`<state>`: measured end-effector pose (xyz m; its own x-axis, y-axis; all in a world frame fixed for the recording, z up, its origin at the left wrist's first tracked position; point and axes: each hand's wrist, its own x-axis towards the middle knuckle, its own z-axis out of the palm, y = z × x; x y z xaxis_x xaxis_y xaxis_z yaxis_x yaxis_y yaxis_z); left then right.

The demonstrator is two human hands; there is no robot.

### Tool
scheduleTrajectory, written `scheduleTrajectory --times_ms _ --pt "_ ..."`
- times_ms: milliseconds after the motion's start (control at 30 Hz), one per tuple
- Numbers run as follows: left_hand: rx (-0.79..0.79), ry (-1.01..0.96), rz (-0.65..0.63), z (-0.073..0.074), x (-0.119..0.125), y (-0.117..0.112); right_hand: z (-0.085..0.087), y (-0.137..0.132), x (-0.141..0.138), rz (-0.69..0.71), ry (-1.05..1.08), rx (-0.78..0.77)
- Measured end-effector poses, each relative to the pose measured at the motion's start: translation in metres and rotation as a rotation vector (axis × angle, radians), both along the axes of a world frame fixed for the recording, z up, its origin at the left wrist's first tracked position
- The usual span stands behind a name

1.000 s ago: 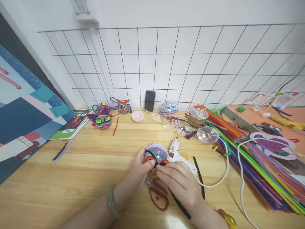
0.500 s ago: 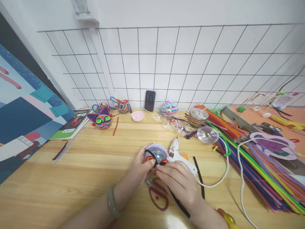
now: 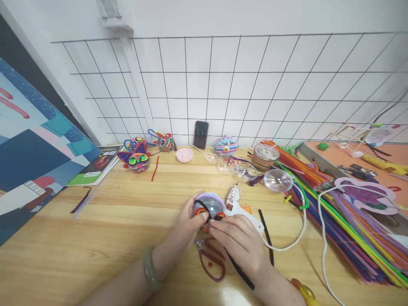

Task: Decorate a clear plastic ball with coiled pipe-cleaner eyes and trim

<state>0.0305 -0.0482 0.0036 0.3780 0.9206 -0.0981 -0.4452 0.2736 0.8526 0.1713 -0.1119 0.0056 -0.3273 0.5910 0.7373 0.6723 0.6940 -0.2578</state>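
A clear plastic dome (image 3: 214, 205) with a lilac rim and orange-red rings sits in my left hand (image 3: 190, 219), whose thumb presses on its front. Across the dome runs a black pipe cleaner (image 3: 239, 270), and its long end trails out under my right hand (image 3: 244, 240). The right fingers pinch the strip against the dome's near side; their tips are partly hidden. Just below lie red-handled scissors (image 3: 213, 261). A white hot glue gun (image 3: 235, 202) rests right beside the dome, and another black pipe cleaner (image 3: 266, 236) lies to its right.
Bundled colourful pipe cleaners (image 3: 347, 229) cover the right side, with a white cord (image 3: 323, 238) looping across. Clear plastic domes (image 3: 278, 180), a pink bowl (image 3: 184, 155), a phone (image 3: 201, 134) and colourful wrapped balls (image 3: 138, 161) stand towards the wall. A yellow-handled tool (image 3: 307, 293) lies at the near edge.
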Motion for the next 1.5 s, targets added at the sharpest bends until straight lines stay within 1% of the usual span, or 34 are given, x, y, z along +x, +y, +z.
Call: scheduleTrajectory --times_ms 300,400,467,600,800,1000,1067,1167,1267,1333,1400,1500 --pt "-0.001 -0.023 -0.018 0.0 0.0 0.0 0.0 0.0 0.002 -0.012 0.008 -0.016" --pt "-0.018 -0.048 -0.042 -0.003 -0.002 0.0 0.0 -0.001 0.002 -0.013 0.004 -0.025" --pt "-0.002 -0.048 -0.053 -0.006 -0.003 0.001 0.0 -0.001 0.002 -0.008 0.007 -0.02" --pt "0.031 0.008 -0.042 -0.012 -0.003 0.003 -0.001 -0.001 0.002 -0.011 0.031 -0.016" --pt "0.037 0.047 -0.045 -0.016 -0.003 0.004 -0.001 0.001 0.001 -0.021 0.035 -0.014" --pt "0.155 0.164 -0.027 -0.024 -0.006 0.006 -0.003 0.002 0.001 -0.005 0.035 -0.01" --pt "0.185 0.22 -0.004 -0.022 -0.006 0.006 -0.003 0.002 0.001 0.003 0.042 -0.016" --pt "0.208 0.302 0.034 -0.013 -0.004 0.004 -0.003 0.003 0.002 0.003 0.065 -0.017" --pt "0.188 0.352 0.068 -0.002 -0.003 0.003 -0.003 0.005 0.003 0.004 0.112 -0.027" --pt "0.166 0.369 0.087 0.002 -0.002 0.002 -0.001 0.007 0.005 0.036 0.137 -0.062" --pt "0.161 0.378 0.093 0.003 -0.003 0.002 0.002 0.008 0.007 0.087 0.157 -0.108" --pt "0.18 0.395 0.076 0.001 -0.003 0.004 0.006 0.01 0.009 0.145 0.207 -0.16"
